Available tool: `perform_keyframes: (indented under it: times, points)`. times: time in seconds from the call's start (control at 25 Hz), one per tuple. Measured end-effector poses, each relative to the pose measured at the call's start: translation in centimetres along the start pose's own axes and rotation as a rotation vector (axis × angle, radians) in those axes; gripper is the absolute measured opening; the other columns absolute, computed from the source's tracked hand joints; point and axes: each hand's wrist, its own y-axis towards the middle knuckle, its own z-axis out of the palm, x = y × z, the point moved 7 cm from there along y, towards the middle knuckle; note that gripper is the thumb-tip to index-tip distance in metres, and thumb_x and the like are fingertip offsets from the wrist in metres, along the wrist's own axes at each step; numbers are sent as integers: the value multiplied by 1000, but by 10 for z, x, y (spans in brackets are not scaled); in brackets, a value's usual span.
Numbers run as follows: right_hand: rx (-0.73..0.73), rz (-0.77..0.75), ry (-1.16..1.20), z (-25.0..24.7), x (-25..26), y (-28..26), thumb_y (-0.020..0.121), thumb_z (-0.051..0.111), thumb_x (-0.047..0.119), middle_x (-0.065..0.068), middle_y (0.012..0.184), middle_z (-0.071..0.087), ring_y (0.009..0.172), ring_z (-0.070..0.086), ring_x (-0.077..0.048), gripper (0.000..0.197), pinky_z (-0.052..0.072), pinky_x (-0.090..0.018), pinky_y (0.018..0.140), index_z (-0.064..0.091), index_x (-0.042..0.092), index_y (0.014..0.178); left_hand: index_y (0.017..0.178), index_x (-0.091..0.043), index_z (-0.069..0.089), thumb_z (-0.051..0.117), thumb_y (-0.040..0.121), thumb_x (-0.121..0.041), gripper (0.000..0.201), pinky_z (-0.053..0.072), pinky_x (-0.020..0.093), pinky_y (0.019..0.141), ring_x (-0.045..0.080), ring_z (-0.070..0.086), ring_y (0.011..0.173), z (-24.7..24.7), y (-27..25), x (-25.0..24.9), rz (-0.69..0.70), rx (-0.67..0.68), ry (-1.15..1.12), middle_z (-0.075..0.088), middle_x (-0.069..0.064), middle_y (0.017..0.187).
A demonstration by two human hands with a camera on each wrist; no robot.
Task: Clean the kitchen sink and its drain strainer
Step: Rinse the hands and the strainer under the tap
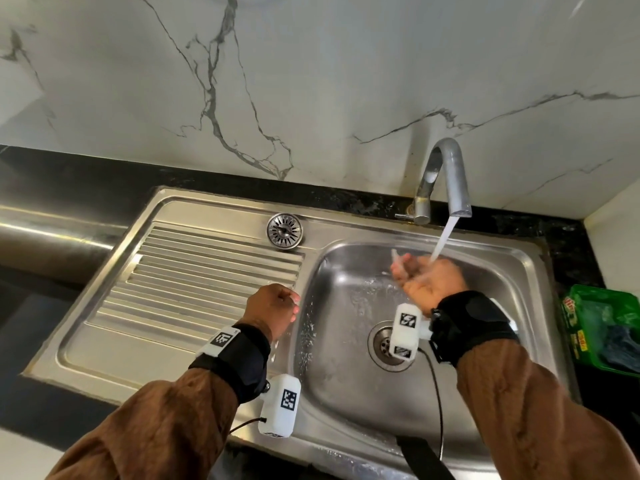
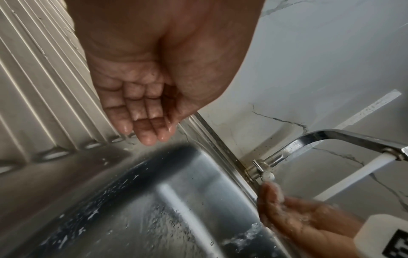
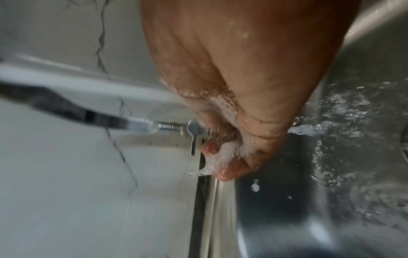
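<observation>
Sink (image 1: 519, 258): basin wet, tap (image 1: 450, 174) running. Right hand (image 1: 429, 282) palm-up under the stream, fingers loosely cupped, holding nothing. Left hand (image 1: 273, 306) hangs at the basin's left edge, fingers relaxed, empty. Drain strainer (image 1: 284, 231) lies on the drainboard's rear corner.

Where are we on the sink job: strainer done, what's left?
Drain strainer is out, resting on the sink ledge, looking clean. In hand: right hand rinsing under the running faucet; left hand empty. Left: refit strainer into the open drain, shut off water.
</observation>
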Motion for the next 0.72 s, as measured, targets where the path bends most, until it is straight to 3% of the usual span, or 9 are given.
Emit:
perform_keyframes:
  times: [0.08, 0.16, 0.24, 0.36, 0.44, 0.52, 0.64, 0.72]
  points:
    - [77, 30, -146, 19, -32, -6, 99, 40, 3, -20, 93, 65, 81, 65, -29, 23, 60, -35, 71, 54, -9, 112, 81, -20, 68, 47, 88, -13, 24, 50, 21, 62, 16, 70, 70, 2, -2, -2, -9, 8, 19, 73, 0, 76]
    - [153, 77, -387, 37, -70, -15, 98, 42, -1, -26, 99, 67, 91, 66, -34, 24, 59, -39, 82, 57, -15, 110, 77, -22, 68, 46, 76, -26, 22, 55, 27, 75, 20, 72, 84, 4, -2, -2, -17, 17, 47, 75, 1, 85]
    - [195, 143, -567, 45, -95, -24, 97, 43, 1, -30, 104, 68, 96, 67, -37, 27, 58, -39, 86, 60, -18, 108, 79, -23, 68, 48, 76, -31, 22, 54, 33, 89, 23, 70, 95, 4, 1, 1, -20, 29, 108, 76, 2, 94]
    - [86, 10, -346, 20, -60, -15, 98, 42, 5, -27, 101, 66, 91, 66, -35, 28, 57, -37, 83, 60, -13, 112, 90, -24, 71, 53, 86, -30, 19, 55, 38, 91, 22, 70, 99, 3, 3, 9, -14, 27, 129, 75, 0, 100]
    - [-61, -133, 15, -14, -11, -4, 100, 37, 6, -20, 94, 63, 84, 64, -30, 26, 57, -33, 74, 59, -7, 103, 92, -23, 72, 54, 87, -31, 20, 55, 40, 91, 22, 70, 100, 2, 4, 13, 1, 16, 118, 75, -1, 101]
    - [-120, -209, 227, -32, 22, 0, 99, 34, 3, -17, 91, 61, 78, 63, -26, 25, 56, -31, 63, 58, -3, 94, 96, -21, 72, 55, 88, -31, 21, 55, 41, 92, 21, 70, 100, 3, 4, 18, -2, 17, 119, 75, -1, 102]
    - [-127, -163, 72, -18, 19, 1, 99, 37, -1, -16, 77, 62, 64, 63, -22, 24, 55, -28, 55, 59, -3, 90, 92, -24, 73, 55, 88, -26, 18, 52, 39, 97, 20, 69, 101, 6, 3, 21, -16, 11, 112, 75, -2, 102]
    - [-15, -34, -18, 9, -18, -4, 100, 38, 1, -15, 69, 64, 61, 65, -23, 24, 59, -30, 59, 58, -4, 88, 96, -21, 74, 53, 90, -20, 22, 50, 37, 101, 20, 68, 104, 6, 1, 20, -10, 3, 128, 75, -1, 104]
